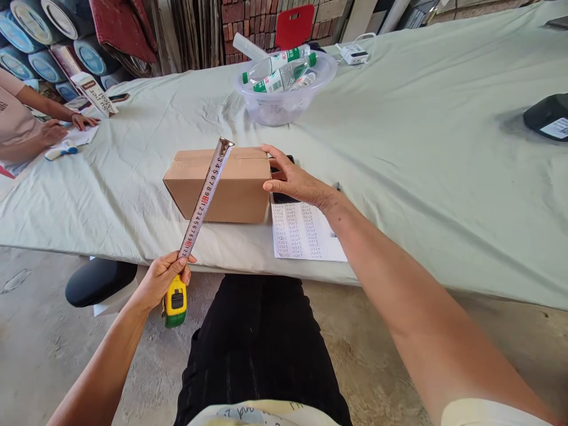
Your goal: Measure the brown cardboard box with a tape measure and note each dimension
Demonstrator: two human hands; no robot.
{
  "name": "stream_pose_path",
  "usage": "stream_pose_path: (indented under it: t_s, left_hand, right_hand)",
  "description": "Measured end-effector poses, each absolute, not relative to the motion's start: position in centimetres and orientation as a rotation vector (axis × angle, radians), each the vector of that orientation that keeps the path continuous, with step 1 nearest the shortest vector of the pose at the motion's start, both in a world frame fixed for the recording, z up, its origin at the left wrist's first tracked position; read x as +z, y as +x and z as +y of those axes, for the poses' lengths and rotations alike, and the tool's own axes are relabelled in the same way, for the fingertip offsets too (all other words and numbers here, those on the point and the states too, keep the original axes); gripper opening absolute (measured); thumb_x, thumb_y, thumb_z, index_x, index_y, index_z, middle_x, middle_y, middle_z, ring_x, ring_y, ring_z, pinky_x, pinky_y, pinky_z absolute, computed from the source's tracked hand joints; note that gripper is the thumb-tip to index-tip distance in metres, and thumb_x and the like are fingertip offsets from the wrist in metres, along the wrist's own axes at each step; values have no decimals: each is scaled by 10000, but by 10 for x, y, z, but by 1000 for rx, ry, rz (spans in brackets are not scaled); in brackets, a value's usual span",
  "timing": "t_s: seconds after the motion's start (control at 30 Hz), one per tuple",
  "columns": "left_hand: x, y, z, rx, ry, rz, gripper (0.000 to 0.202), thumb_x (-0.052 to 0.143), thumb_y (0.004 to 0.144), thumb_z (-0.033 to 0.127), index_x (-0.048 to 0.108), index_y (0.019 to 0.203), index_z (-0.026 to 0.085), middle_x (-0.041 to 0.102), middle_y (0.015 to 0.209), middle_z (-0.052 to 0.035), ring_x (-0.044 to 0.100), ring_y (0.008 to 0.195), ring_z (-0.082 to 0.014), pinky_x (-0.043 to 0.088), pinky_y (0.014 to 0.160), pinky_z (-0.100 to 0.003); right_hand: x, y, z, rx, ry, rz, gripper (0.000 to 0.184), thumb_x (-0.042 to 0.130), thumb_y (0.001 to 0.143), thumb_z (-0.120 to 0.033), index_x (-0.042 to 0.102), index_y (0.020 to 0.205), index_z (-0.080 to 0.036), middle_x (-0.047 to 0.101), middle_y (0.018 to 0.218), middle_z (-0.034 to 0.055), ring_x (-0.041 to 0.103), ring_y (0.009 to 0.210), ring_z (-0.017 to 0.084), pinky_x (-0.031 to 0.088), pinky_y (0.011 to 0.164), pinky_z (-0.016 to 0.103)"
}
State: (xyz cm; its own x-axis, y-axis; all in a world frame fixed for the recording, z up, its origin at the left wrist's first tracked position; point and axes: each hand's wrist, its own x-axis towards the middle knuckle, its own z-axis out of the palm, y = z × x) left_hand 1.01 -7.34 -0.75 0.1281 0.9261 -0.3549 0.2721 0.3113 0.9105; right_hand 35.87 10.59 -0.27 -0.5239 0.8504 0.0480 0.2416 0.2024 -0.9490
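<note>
My left hand (162, 281) is closed round a yellow and green tape measure (176, 302) below the table's near edge. Its blade (205, 195) sticks out stiffly up and away, crossing in front of a closed brown cardboard box (235, 192) on the pale green table cloth (399, 148). My right hand (293, 177) rests against the box's right end, thumb and fingers spread along the top right corner. Under that hand lies a dark flat object (284, 197), partly hidden. A printed sheet of paper (304, 232) lies just right of the box, by the table's edge.
A clear plastic bowl (284, 100) with plastic bottles stands behind the box. A white power bank (354, 54) lies at the back, a black device (548, 115) at far right. Another person's hands (66, 125) rest on papers at far left. A black stool (100, 281) stands below left.
</note>
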Motion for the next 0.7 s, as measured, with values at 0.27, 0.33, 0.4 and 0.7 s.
stream_pose_path:
  t_s: [0.27, 0.33, 0.4, 0.7]
  left_hand:
    - [11, 34, -83, 711, 882, 1344, 326, 746, 832, 528, 681, 883, 213, 550, 565, 17, 533, 576, -145, 415, 568, -268]
    - [22, 45, -89, 700, 784, 1273, 338, 764, 826, 520, 681, 864, 195, 556, 562, 18, 538, 556, -136, 418, 561, -258]
    - [34, 55, -95, 705, 742, 1217, 328, 766, 840, 499, 684, 856, 182, 564, 560, 18, 539, 546, -126, 421, 562, -247]
    - [52, 70, -102, 710, 781, 1228, 359, 752, 849, 534, 679, 866, 182, 603, 577, 7, 529, 545, -119, 419, 545, -235]
  right_hand:
    - [-4, 358, 103, 1323, -994, -1892, 1104, 757, 705, -748, 172, 1595, -458, 383, 1616, 70, 512, 1372, 391, 366, 1179, 680]
    - [-5, 358, 103, 1308, -1002, -1887, 1101, 752, 711, -750, 170, 1597, -454, 382, 1612, 78, 503, 1377, 409, 374, 1162, 694]
    - [-5, 357, 101, 1299, -1024, -1885, 1115, 761, 703, -748, 176, 1600, -439, 377, 1611, 91, 498, 1378, 422, 380, 1157, 692]
    - [-9, 354, 92, 1191, -997, -1898, 1050, 790, 702, -703, 262, 1573, -451, 396, 1603, 81, 551, 1325, 407, 472, 1092, 649]
